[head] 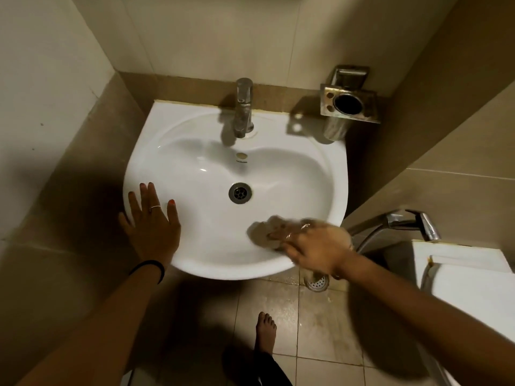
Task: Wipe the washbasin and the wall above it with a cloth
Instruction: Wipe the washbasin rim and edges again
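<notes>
The right hand point(315, 246) presses a crumpled brown cloth point(267, 231) at five o'clock in the glossy white ceramic washbasin point(195, 151); its grip is blurred. The left hand point(152, 218), fingers spread wide, braces the rim at eight o'clock. Best to sweep overlapping arcs toward the drain.

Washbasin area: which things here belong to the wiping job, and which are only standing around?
Job: white ceramic washbasin; brown crumpled cloth; beige tiled wall; right hand; left hand.

Around: chrome tap; metal toothbrush holder; chrome spray nozzle; round floor drain.
</notes>
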